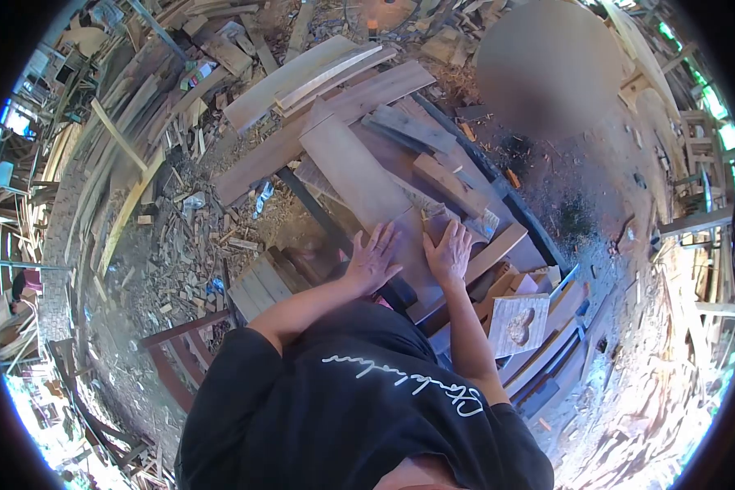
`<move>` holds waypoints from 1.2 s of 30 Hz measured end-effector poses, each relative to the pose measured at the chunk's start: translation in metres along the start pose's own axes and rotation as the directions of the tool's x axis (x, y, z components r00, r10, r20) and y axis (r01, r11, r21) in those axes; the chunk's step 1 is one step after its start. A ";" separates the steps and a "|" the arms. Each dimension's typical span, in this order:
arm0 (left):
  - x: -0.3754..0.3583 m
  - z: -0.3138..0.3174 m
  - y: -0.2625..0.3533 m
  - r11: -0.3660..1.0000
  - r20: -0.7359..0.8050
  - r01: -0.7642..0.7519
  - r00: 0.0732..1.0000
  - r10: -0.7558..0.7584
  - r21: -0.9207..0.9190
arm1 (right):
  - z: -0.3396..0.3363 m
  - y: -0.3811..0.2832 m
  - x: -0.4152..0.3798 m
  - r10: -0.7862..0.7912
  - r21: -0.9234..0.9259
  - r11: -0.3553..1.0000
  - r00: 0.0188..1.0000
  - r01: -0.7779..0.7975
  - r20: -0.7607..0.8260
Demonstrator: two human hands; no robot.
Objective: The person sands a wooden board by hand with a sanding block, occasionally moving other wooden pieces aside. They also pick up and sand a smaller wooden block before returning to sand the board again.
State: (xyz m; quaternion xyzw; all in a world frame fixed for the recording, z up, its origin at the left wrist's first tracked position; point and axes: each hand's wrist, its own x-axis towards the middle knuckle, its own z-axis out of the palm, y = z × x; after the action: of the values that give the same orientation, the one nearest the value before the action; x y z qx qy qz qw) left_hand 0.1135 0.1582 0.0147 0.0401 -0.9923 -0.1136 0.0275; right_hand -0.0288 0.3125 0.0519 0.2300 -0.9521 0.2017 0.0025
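A long flat wooden board (355, 167) runs away from my body across a cluttered workbench. My left hand (374, 260) lies at the board's left edge with its fingers spread. At the right edge rests my right hand (449, 251), its fingers stretched out. Neither hand shows anything gripped in it. A small yellowish thing (424, 216) is on the board by my right hand, too small to name. Another wide plank (261, 167) passes crosswise at the board's far end.
Wood blocks (449, 184) lie on the bench to the right. A board with a carved hollow (518, 325) leans near my right forearm. More planks (302, 73) are stacked beyond. Scrap wood (196, 204) litters the ground at left. A blurred round patch hides the upper right.
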 end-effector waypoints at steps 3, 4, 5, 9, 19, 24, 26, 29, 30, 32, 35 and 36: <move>-0.009 -0.003 -0.008 1.000 -0.025 0.013 1.000 -0.012 0.012 | 0.001 0.000 -0.001 -0.005 0.005 1.000 1.000 0.005 -0.014; -0.010 -0.004 -0.010 1.000 -0.022 0.011 1.000 -0.011 0.011 | 0.001 0.001 -0.001 -0.003 0.005 1.000 1.000 0.003 -0.013; -0.011 -0.006 -0.013 1.000 -0.040 0.018 0.999 -0.017 0.025 | 0.001 0.001 0.000 0.001 0.007 1.000 1.000 -0.001 -0.004; -0.016 -0.009 -0.028 0.999 -0.076 0.038 0.996 -0.036 0.023 | 0.000 0.000 0.000 0.000 0.006 1.000 1.000 0.000 -0.011; -0.092 0.012 -0.117 0.683 0.671 0.708 0.595 -0.442 -0.179 | 0.010 0.004 0.004 -0.163 -0.171 0.972 0.987 0.161 0.002; -0.110 -0.006 -0.121 0.599 0.597 0.751 0.623 -0.505 -0.277 | 0.004 0.001 0.007 0.024 -0.172 0.985 0.993 -0.004 0.119; -0.096 -0.025 -0.137 0.642 0.630 0.724 0.627 -0.458 -0.254 | 0.004 -0.003 0.010 0.021 -0.157 0.988 0.992 -0.001 0.125; -0.090 -0.009 -0.167 0.741 0.698 0.617 0.653 -0.293 -0.266 | 0.002 0.005 0.009 0.039 -0.163 0.987 0.989 -0.015 0.141; -0.089 0.002 -0.177 0.773 0.728 0.558 0.658 -0.192 -0.301 | 0.004 0.008 0.007 0.040 -0.179 0.984 0.985 -0.010 0.166; -0.083 0.014 -0.195 0.797 0.724 0.492 0.682 -0.101 -0.351 | 0.003 0.004 0.010 0.052 -0.170 0.985 0.990 -0.029 0.133; -0.066 0.007 -0.227 0.726 0.795 0.503 0.599 0.099 -0.469 | -0.002 -0.004 0.011 0.062 -0.170 0.985 0.984 -0.033 0.165; -0.061 0.004 -0.236 0.622 0.840 0.593 0.499 0.214 -0.511 | -0.002 -0.005 0.011 0.083 -0.161 0.985 0.985 -0.058 0.150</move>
State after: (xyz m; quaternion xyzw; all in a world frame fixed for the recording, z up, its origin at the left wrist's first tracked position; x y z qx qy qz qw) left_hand 0.1911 -0.0643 -0.0459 0.0878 -0.7142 -0.5222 -0.4578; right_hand -0.0361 0.3043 0.0565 0.2104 -0.9697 0.1078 -0.0613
